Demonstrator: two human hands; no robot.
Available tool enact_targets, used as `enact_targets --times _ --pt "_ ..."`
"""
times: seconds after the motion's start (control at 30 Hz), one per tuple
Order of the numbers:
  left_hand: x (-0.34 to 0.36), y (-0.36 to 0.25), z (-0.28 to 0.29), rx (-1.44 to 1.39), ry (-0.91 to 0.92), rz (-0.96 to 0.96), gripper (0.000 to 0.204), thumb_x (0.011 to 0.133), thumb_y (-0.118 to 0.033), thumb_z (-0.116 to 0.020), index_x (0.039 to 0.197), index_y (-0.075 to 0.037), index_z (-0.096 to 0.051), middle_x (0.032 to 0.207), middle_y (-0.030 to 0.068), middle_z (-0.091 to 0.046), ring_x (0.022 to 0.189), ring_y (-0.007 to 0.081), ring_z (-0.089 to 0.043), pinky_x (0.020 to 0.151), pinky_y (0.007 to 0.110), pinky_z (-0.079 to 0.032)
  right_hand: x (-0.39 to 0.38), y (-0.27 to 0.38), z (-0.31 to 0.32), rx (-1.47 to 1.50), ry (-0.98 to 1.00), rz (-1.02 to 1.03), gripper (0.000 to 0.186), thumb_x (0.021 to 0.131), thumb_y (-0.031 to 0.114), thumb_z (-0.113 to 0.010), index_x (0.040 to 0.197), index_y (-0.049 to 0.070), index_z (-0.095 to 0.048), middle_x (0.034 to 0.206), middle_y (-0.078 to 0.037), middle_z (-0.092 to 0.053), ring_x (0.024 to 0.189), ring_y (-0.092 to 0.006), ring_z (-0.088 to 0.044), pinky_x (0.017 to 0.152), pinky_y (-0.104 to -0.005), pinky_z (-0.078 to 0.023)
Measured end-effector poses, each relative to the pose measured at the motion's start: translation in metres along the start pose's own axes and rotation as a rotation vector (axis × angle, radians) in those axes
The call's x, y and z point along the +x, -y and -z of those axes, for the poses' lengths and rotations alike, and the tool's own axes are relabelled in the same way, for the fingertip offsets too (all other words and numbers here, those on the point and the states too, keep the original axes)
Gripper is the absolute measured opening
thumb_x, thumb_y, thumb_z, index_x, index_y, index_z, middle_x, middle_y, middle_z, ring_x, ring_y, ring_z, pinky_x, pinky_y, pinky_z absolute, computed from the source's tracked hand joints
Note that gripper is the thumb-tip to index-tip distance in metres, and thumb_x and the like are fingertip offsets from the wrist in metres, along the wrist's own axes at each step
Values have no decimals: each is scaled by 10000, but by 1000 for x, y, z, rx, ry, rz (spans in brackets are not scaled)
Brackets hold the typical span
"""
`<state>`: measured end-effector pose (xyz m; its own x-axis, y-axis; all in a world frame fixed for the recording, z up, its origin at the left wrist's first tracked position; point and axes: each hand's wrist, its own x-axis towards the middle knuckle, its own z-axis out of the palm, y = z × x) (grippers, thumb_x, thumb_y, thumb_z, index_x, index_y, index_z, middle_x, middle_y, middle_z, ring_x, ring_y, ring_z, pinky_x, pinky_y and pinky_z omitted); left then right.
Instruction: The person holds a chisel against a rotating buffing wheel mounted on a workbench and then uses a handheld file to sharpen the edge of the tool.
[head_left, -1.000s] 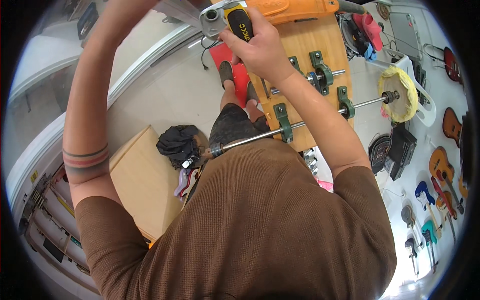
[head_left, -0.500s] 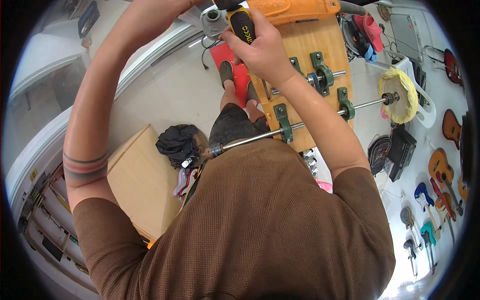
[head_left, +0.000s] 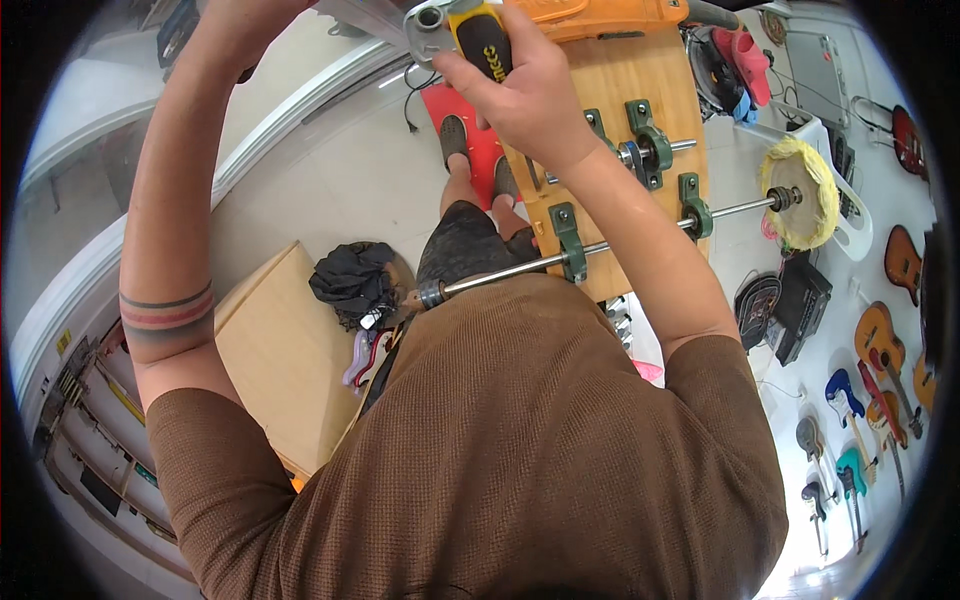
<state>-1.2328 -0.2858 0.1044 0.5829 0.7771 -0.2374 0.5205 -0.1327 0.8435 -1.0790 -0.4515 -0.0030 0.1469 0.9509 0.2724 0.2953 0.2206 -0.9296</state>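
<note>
Looking steeply down over the person's brown knitted shirt point(head_left: 500, 450), the head view showed both arms raised toward the far edge of the scene. The right hand point(head_left: 520, 95) was closed around the black-and-yellow handle of a hand tool point(head_left: 480, 45), whose grey metal head lay at the far end, just left of the fingers. The tool was held against the near edge of an orange power-tool housing point(head_left: 590, 15) at the far centre. The left hand point(head_left: 235, 20) reached the far left rim, largely cut off by the picture edge, so whether it was open or closed could not be told; its forearm bore a banded tattoo.

Below the right hand stood a pale wooden board point(head_left: 630, 110) carrying green bearing blocks point(head_left: 565, 240) and a long steel shaft point(head_left: 600, 245), which ended at the right in a yellow cloth buffing wheel point(head_left: 800, 195). A red mat point(head_left: 470, 150) lay under the person's feet. To the left sat a tan cardboard box point(head_left: 275, 360) with a black bundle of cloth point(head_left: 350, 280) just beside it. Small guitars point(head_left: 880, 345) hung along the right wall.
</note>
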Motion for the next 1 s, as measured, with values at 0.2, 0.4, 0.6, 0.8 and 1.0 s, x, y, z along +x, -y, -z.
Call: enact_targets --times 0.2,0.4,0.6,0.8,1.0 --pt "-8 -1 1 -65 -54 -9 212 1060 -246 -620 977 -57 -668 714 -63 -510 579 29 -415 495 199 -325 14 17 2 186 -20 -190 380 961 217 -730 1208 -25 -571 826 -76 -654 737 -182 -665 677 -334 -543" --pt "-3 4 4 -41 11 21 218 1060 -253 -624 998 -51 -679 717 -64 -514 586 29 -413 498 198 -317 9 -5 -1 27 -68 -53 365 951 210 -736 1170 -36 -580 869 -136 -675 759 -228 -671 697 -360 -541" --pt "-6 4 -2 -20 -4 -98 221 1054 -246 -630 1002 -43 -700 700 -71 -499 591 35 -414 517 211 -329 9 -11 0 5 -74 -41 349 942 201 -750 1144 -32 -587 874 -141 -675 754 -237 -667 684 -364 -534" --pt "-7 -5 2 178 42 -255 219 1019 -181 -656 1102 11 -720 861 8 -682 783 102 -594 743 265 -492 8 -14 -2 25 -86 -2 308 938 177 -748 1109 -24 -589 852 -135 -667 732 -238 -658 675 -368 -529" --pt "-18 -17 -10 485 23 -214 215 1026 -198 -642 1082 -12 -735 849 -3 -679 745 79 -584 695 254 -493 6 -7 1 -6 -71 -25 305 939 167 -737 1121 -30 -592 858 -142 -668 738 -247 -661 683 -373 -531"
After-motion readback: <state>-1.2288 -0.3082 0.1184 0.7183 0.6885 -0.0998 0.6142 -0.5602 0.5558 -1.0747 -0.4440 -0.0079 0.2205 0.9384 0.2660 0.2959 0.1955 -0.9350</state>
